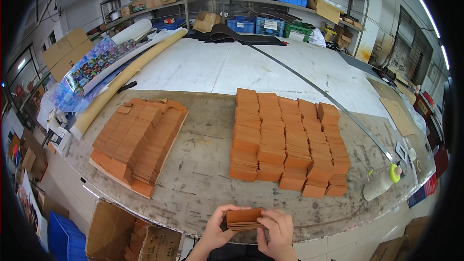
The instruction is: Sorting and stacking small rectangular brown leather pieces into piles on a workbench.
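Near the table's front edge, a small stack of orange-brown leather-like pieces [243, 216] is held between both hands. My left hand [216, 227] wraps the stack's left end, with the thumb low in front and the fingers behind. At the right end my right hand [278, 232] pinches the stack's edge between thumb and fingers. Ahead and to the right stand several rows of the same orange-brown pieces [290, 145], packed tightly side by side. To the left, more such pieces [135, 140] lie in rows on a thin board.
A bottle with a yellow-green top [382, 183] stands at the right. A long metal ruler [319, 92] crosses the white far part of the table. Rolled sheets [128, 79] lie at the far left. Below the front edge, an open cardboard box [110, 227] holds orange-brown pieces.
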A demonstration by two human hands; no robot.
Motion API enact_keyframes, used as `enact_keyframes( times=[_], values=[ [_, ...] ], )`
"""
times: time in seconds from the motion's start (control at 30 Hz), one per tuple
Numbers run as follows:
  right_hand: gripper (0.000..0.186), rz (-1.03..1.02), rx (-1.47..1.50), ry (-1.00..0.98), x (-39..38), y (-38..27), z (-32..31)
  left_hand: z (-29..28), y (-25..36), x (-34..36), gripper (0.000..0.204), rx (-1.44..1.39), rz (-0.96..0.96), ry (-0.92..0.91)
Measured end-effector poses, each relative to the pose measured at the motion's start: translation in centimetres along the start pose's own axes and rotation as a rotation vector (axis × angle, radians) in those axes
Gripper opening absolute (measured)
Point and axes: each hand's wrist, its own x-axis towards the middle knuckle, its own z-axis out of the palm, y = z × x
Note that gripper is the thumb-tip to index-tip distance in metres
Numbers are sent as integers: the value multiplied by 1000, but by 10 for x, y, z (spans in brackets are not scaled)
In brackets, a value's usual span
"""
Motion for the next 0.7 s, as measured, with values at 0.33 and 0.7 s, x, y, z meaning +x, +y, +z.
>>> enact_keyframes(
  times=[0.33, 0.7],
  values=[
    [35, 14, 90, -27, -24, 7, -2, 1, -5, 3, 50, 29, 39, -21],
    [36, -95, 31, 41, -8, 4, -3, -1, 0, 2, 50, 29, 48, -23]
  ],
)
